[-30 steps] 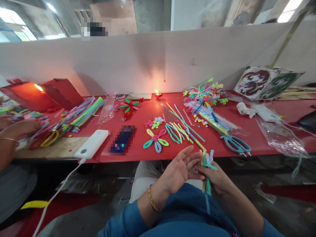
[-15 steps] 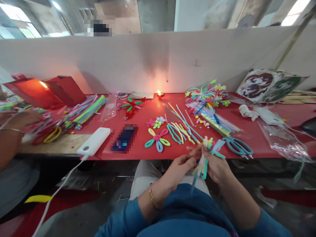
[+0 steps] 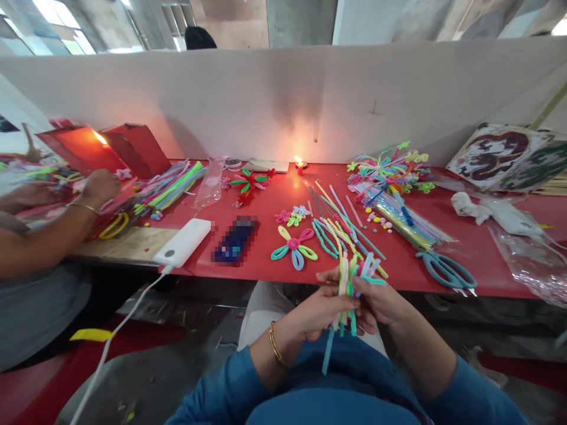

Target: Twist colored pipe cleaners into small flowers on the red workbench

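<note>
A bundle of pastel pipe cleaners (image 3: 344, 277) is held upright between both hands above my lap, just in front of the table edge. My left hand (image 3: 325, 308) pinches its lower left side, with a blue end hanging below. On the right side, the fingers of my right hand (image 3: 380, 300) are closed round it. A pipe cleaner flower (image 3: 293, 243) with looped petals lies just beyond my hands. Beside it are loose pipe cleaners (image 3: 326, 237) and small pipe cleaner flowers (image 3: 293, 216).
A lit candle (image 3: 299, 167) burns at the back. Blue-handled scissors (image 3: 447, 270) lie right, near a bagged pipe cleaner bundle (image 3: 396, 217). A white power bank (image 3: 182, 243) and a blurred phone (image 3: 235, 239) lie left. A co-worker's arm (image 3: 62, 227) works at far left.
The view has turned left. My left hand has closed on the bundle, which now stands more upright between both hands. The co-worker's hand has moved further onto the table.
</note>
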Demonstrator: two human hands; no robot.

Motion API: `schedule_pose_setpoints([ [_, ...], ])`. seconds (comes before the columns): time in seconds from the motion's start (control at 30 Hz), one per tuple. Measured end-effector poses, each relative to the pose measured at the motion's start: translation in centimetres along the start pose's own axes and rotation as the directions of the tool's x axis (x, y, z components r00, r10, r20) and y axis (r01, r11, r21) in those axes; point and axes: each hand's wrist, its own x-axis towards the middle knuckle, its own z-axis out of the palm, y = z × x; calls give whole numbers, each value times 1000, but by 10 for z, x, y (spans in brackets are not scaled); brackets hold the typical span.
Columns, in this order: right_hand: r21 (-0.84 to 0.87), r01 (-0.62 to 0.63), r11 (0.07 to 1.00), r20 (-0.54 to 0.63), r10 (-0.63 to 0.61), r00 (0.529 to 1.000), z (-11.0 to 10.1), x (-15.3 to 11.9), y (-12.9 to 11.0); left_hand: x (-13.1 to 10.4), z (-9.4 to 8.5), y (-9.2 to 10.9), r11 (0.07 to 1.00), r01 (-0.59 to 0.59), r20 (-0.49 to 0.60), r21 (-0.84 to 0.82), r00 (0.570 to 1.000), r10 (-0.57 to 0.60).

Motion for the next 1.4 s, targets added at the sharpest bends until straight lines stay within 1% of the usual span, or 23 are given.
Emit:
schedule_pose_setpoints([
  [0.03,14,29,999,-10,-29,1000,0,0,-2,-1,-1,1,1000,6,7,-7,1000,-6],
  [0.1,42,80,996,-94,-76,993,0,0,-5,-1,-3,2,1000,9,-2,-27,1000,-9],
  [0.17,62,98,993,-175,-86,981,0,3,-6,1,-5,3,998,10,-6,-54,1000,-10],
  [0.2,65,88,994,-188,-75,979,0,4,-6,2,-7,4,997,16,1,-77,1000,-16],
  [0.33,-9,-23,1000,-97,22,995,1,12,-10,9,-9,8,969,95,-13,-227,995,-100],
  [0.4,-47,-21,999,-62,18,998,1,17,-15,10,-8,11,955,112,-43,-273,991,-128],
  [0.43,-41,14,999,-64,-17,998,0,19,-18,10,-8,13,950,96,-63,-296,991,-120],
  [0.5,10,152,988,-114,-150,982,-1,23,-21,9,-11,19,931,7,-125,-365,991,-57],
  [0.57,21,318,948,-239,-304,922,-3,23,-20,7,-17,26,881,-150,-232,-448,972,48],
  [0.6,-14,369,929,-306,-355,883,-3,22,-17,6,-21,30,846,-240,-291,-477,951,106],
  [0.63,-65,380,923,-349,-377,858,-3,19,-14,5,-25,34,808,-322,-340,-493,926,162],
  [0.67,-118,358,926,-366,-376,851,-2,16,-9,4,-28,37,771,-395,-379,-500,900,216],
  [0.7,-169,314,934,-352,-355,866,0,12,-4,3,-31,39,739,-448,-404,-502,878,258],
  [0.77,-253,212,944,-247,-275,929,7,3,5,2,-33,41,700,-513,-423,-498,848,321],
  [0.83,-316,139,939,-153,-195,969,16,-3,11,2,-32,40,693,-539,-427,-479,833,353],
  [0.9,-354,88,931,-141,-146,979,23,-6,14,2,-29,39,698,-552,-435,-457,823,365],
  [1.0,-366,32,930,-183,-105,977,24,-10,14,0,-30,40,686,-573,-483,-448,801,353],
  [1.13,-362,-37,932,-148,-18,989,8,-24,17,-9,-44,49,628,-645,-584,-436,733,348],
  [1.2,-344,-47,938,-144,-4,990,-3,-34,21,-13,-50,52,608,-675,-604,-418,707,369],
  [1.27,-264,-2,964,-219,-58,974,-11,-42,23,-15,-51,52,609,-682,-602,-405,700,384],
  [1.3,-215,41,976,-272,-100,957,-14,-45,23,-15,-50,51,620,-672,-596,-404,708,379],
  [1.37,-155,128,980,-365,-177,914,-15,-46,20,-11,-44,45,664,-627,-574,-407,741,348],
  [1.4,-157,155,975,-383,-205,901,-12,-44,18,-8,-40,40,692,-596,-558,-406,762,329],
])
